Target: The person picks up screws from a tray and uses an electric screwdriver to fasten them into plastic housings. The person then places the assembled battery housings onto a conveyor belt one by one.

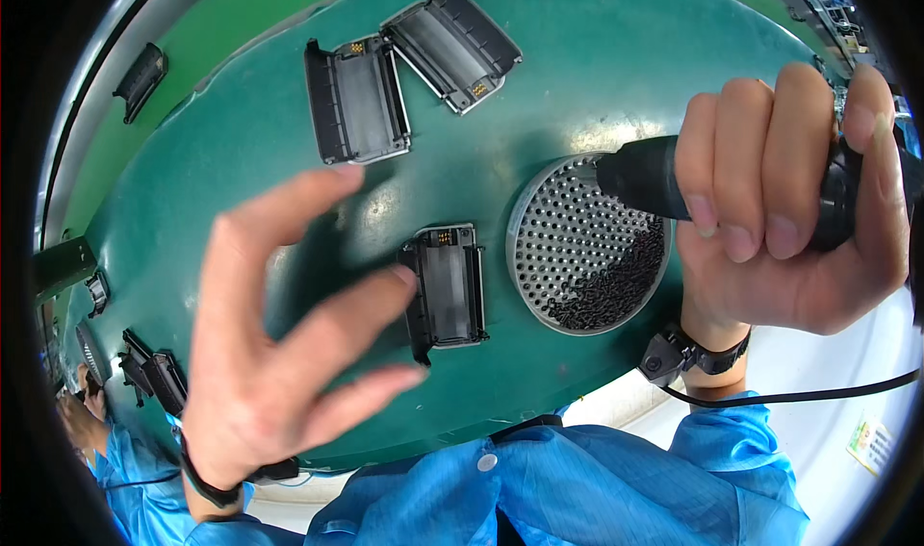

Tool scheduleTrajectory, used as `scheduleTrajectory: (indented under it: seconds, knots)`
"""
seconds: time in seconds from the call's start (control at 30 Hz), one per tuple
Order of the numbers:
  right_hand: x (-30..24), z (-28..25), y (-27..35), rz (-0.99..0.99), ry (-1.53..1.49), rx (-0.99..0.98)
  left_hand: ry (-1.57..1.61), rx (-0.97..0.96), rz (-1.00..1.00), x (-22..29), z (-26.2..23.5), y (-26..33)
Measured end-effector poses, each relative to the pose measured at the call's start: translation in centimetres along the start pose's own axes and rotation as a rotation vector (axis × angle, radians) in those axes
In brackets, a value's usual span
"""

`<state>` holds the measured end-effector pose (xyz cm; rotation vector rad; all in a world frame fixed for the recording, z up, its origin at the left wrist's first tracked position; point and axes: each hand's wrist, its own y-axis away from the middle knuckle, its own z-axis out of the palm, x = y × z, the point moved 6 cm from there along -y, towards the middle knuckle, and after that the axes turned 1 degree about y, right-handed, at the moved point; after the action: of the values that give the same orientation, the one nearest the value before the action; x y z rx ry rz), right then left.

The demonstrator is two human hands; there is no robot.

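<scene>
My right hand is wrapped round a black electric screwdriver, its nose over the upper right of a round metal tray full of small holes. Small black screws lie heaped in the tray's lower right part; the driver's tip is hard to make out. To the left of the tray, a black and grey plastic housing with gold contacts lies on the table. My left hand is open with nothing in it, fingers spread. One fingertip overlaps the housing's left edge; I cannot tell whether it touches.
Two similar housings lie at the back of the green table. Another housing is at the far left. More dark parts and a co-worker's hand appear at the left. A black cable runs from my right wrist.
</scene>
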<state>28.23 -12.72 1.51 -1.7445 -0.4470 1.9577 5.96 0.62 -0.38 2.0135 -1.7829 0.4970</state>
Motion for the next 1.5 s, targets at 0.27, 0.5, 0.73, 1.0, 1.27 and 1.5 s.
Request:
scheduleTrajectory:
  seconds: [0.27,0.5,0.73,1.0,1.27,1.5]
  knots:
    - [-0.1,-0.6,-1.1,0.028,0.127,0.095,-0.055,0.108,0.070,1.4,4.4,-1.6]
    - [0.7,1.7,-1.4,0.026,0.169,0.065,-0.019,0.201,0.065,1.3,4.9,-1.1]
    - [-2.5,-0.2,-0.4,-0.039,-0.145,0.209,0.062,0.331,0.005,1.1,4.8,-0.4]
    - [-0.6,4.2,0.9,-0.012,-0.123,0.106,0.166,0.376,0.040,0.3,5.8,-0.3]
    - [0.0,4.8,1.1,0.000,-0.073,0.098,0.165,0.438,0.073,0.1,5.8,0.1]
    - [0.5,5.0,1.3,0.008,-0.069,0.088,0.151,0.452,0.070,0.2,6.0,0.3]
